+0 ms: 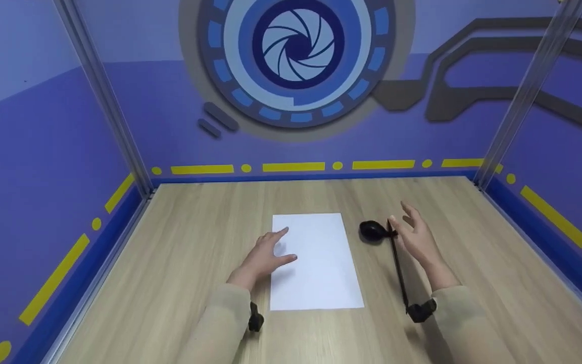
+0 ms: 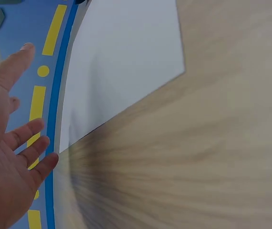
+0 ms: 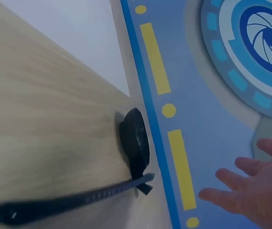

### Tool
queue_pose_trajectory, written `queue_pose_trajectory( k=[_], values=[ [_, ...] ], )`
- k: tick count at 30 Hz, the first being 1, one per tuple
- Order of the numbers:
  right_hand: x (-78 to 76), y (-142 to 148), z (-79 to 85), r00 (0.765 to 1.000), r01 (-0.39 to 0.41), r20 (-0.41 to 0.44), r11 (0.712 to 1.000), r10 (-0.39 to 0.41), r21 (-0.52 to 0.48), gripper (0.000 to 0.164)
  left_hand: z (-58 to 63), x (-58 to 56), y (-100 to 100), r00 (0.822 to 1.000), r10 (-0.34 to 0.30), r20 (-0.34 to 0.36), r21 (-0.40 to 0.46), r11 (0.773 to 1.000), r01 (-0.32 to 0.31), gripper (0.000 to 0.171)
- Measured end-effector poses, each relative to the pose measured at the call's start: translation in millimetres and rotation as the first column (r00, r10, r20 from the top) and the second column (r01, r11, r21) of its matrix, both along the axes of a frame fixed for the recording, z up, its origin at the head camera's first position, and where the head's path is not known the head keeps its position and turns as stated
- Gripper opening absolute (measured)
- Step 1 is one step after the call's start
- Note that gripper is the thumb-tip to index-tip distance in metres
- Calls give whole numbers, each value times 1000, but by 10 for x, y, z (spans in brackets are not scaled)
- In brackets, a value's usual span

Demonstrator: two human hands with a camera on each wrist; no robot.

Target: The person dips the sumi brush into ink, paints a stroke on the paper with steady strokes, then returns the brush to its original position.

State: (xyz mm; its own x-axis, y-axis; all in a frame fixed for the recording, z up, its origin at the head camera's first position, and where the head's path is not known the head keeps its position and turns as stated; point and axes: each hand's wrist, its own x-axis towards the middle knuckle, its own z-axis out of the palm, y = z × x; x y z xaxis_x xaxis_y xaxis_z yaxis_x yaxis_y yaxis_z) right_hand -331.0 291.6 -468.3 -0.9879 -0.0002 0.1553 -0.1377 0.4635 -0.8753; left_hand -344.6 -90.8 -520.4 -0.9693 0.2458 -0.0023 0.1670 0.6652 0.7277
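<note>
A white sheet of paper (image 1: 316,263) lies on the wooden table. My left hand (image 1: 264,257) hovers over its left edge, thumb and fingers spread, holding nothing. To the right of the sheet sits a small black rounded thing with a short stem (image 1: 372,231), shaped like a spoon's bowl. Just right of that stem is my right hand (image 1: 417,238), raised with its fingers apart and nothing gripped. A thin black strap (image 1: 398,268) runs forward from the right wrist and crosses the stem in the head view. The right wrist view shows the black rounded thing (image 3: 135,138) apart from the fingers.
The wooden table (image 1: 195,242) is closed in by blue printed panels (image 1: 144,106) at the back and sides. Metal posts (image 1: 111,111) stand at its far corners. Black camera mounts (image 1: 255,318) sit on both wrists.
</note>
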Motion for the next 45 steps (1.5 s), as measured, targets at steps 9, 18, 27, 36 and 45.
queue_pose_trajectory(
  k=[9,18,27,36,45],
  values=[
    [250,191,-192,995,-67,-61,991,75,111,54,-114,74,-54,997,-78,15,-47,996,79,72],
    [370,373,-286,996,-80,-27,962,90,260,37,-207,112,-101,991,-136,4,-75,988,136,64],
    [374,460,-370,995,-81,-18,898,98,432,38,-229,107,-119,986,-164,-20,-119,980,160,59],
    [327,388,-445,892,-88,-235,659,385,747,30,-233,115,-119,985,-169,-21,-117,979,165,59],
    [231,435,-529,778,-53,-221,412,588,910,39,-212,115,-102,988,-155,14,-136,978,156,60]
  ],
)
